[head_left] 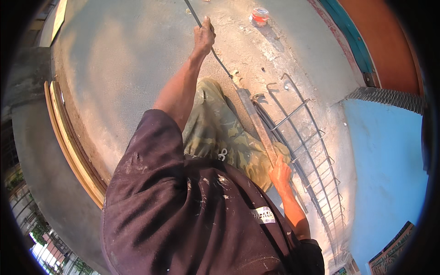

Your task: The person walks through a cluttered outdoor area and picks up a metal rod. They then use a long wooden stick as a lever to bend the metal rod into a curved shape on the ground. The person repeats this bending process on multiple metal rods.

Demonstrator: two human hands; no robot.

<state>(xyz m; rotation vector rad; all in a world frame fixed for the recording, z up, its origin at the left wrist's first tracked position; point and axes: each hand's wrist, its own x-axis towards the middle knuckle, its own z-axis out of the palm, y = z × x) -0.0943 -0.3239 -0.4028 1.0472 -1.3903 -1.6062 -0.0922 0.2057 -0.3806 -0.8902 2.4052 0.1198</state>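
My left hand [204,37] is stretched out far ahead and closed around a thin dark steel rod [222,65]. This rod runs from the top edge down to the far end of a long flat bar [255,120], grey at that end and brown nearer me. Some small metal piece sits where the two meet; its shape is hard to make out. Lower right, my right hand [280,173] grips the near end of the bar, beside my knee in camouflage trousers [215,121]. To the bar's right lies a cage of bent steel rods [316,158].
A small red and white tub [259,17] stands on the dusty concrete floor [114,59] ahead. Long wooden boards [75,142] lie along the left. A blue panel [387,156] is at the right, with an orange-red panel [389,41] edged in teal beyond it.
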